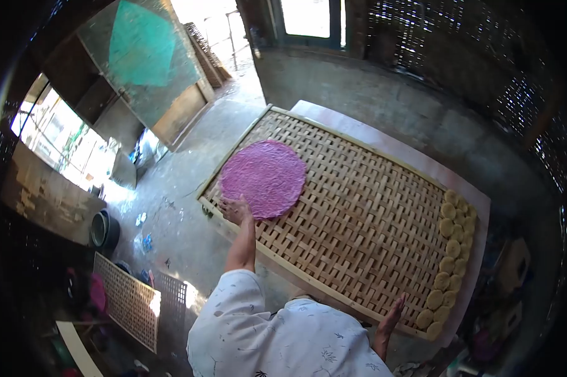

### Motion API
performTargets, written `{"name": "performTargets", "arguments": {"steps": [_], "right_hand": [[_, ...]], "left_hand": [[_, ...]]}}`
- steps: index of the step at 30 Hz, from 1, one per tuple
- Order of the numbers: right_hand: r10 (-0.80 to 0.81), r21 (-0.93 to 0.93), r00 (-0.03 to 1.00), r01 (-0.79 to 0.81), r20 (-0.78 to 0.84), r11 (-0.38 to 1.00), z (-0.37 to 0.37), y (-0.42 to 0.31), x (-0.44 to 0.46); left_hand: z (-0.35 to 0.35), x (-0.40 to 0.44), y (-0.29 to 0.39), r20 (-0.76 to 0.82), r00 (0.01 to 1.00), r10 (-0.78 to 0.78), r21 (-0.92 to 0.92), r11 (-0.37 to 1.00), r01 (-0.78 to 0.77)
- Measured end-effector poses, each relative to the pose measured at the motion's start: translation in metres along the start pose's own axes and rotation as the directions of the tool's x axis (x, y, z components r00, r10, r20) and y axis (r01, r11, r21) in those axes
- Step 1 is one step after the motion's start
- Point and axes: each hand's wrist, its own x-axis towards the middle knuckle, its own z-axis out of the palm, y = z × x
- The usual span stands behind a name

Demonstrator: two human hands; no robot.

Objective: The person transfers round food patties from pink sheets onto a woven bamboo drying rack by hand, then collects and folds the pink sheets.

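A large round magenta sheet (264,179) with a rough surface lies flat on the left end of a woven bamboo rack (352,207). My left hand (235,209) rests at the sheet's near left edge, fingers spread and holding nothing. What the magenta sheet is made of I cannot tell. At the rack's near edge, toward the right, is my right hand (393,313), seen from the side with its fingers stretched out. Several small round yellowish-brown discs (453,249) lie in rows along the rack's right end, a short way from that hand.
Under the rack a pale board (384,144) sticks out at the back and right. A green-painted door (146,56) stands at the back left beside a bright doorway. On the left are a dark tub (105,229) and a leaning woven panel (127,301).
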Motion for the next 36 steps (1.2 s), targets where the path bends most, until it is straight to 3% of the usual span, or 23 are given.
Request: {"name": "performTargets", "arguments": {"steps": [1,4,5,8,11,14,15,18,19,20,23,25,26,28,30,32,34,36], "right_hand": [[-0.004,-0.038,1.0,0.005,0.026,0.999,0.006,-0.005,-0.001],[-0.05,-0.155,0.986,0.075,0.161,0.985,0.027,-0.012,0.008],[-0.031,-0.161,0.982,0.061,0.184,0.985,0.034,-0.041,0.007],[-0.05,-0.088,0.974,0.071,0.223,0.994,0.043,-0.054,0.017],[-0.091,-0.011,0.984,0.094,0.156,0.995,0.043,-0.041,0.031],[-0.058,-0.055,0.993,0.064,0.107,0.996,0.045,-0.043,0.032],[-0.039,-0.089,0.995,0.047,0.093,0.995,0.047,-0.046,0.034],[0.009,0.013,0.976,-0.013,0.216,1.0,0.062,-0.045,0.041],[-0.028,0.045,0.967,0.017,0.254,0.999,0.073,-0.041,0.044],[0.038,0.105,0.944,-0.076,0.327,0.992,0.083,-0.052,0.044],[0.186,0.252,0.814,-0.374,0.55,0.892,0.117,-0.085,0.046],[0.279,0.373,0.746,-0.575,0.605,0.728,0.141,-0.087,0.049],[0.302,0.38,0.647,-0.696,0.7,0.609,0.144,-0.095,0.058],[0.307,0.432,0.643,-0.727,0.701,0.534,0.153,-0.087,0.063],[0.322,0.418,0.736,-0.626,0.595,0.658,0.156,-0.07,0.067],[0.326,0.271,0.825,-0.481,0.462,0.834,0.159,-0.051,0.067],[0.322,0.033,0.88,-0.355,0.349,0.934,0.165,-0.038,0.065],[0.323,-0.121,0.898,-0.3,0.299,0.946,0.169,-0.029,0.063]], "left_hand": [[-0.006,0.009,-0.006,0.095,0.986,-0.135,0.061,0.99,0.13],[0.016,0.014,-0.014,0.219,0.967,-0.126,0.08,0.991,0.111],[0.017,0.014,-0.008,0.26,0.954,-0.147,0.196,0.976,0.097],[0.024,0.011,-0.001,0.322,0.917,-0.235,0.095,0.972,0.216],[0.067,0.025,-0.001,0.261,0.86,-0.438,-0.153,0.861,0.485],[0.05,0.023,0.013,0.415,0.824,-0.386,-0.287,0.804,0.521],[0.072,0.025,0.011,0.411,0.802,-0.434,-0.354,0.735,0.579],[0.054,-0.01,0.031,0.521,0.801,-0.294,-0.738,0.317,0.596],[0.035,-0.029,0.035,0.641,0.742,-0.194,-0.716,0.195,0.67],[0.0,-0.054,0.04,0.74,0.668,-0.078,-0.662,0.086,0.744],[-0.047,-0.136,0.032,0.861,0.506,0.058,-0.507,0.015,0.862],[-0.096,-0.185,0.023,0.916,0.347,0.202,-0.364,0.049,0.93],[-0.117,-0.204,0.015,0.931,0.255,0.263,-0.288,0.097,0.953],[-0.128,-0.225,-0.02,0.944,0.092,0.316,-0.198,0.323,0.925],[-0.136,-0.223,-0.05,0.927,-0.009,0.376,-0.197,0.504,0.841],[-0.124,-0.208,-0.075,0.937,-0.13,0.323,-0.107,0.622,0.776],[-0.104,-0.193,-0.098,0.958,-0.123,0.259,-0.097,0.696,0.711],[-0.099,-0.188,-0.094,0.967,-0.07,0.243,-0.151,0.776,0.612]]}}
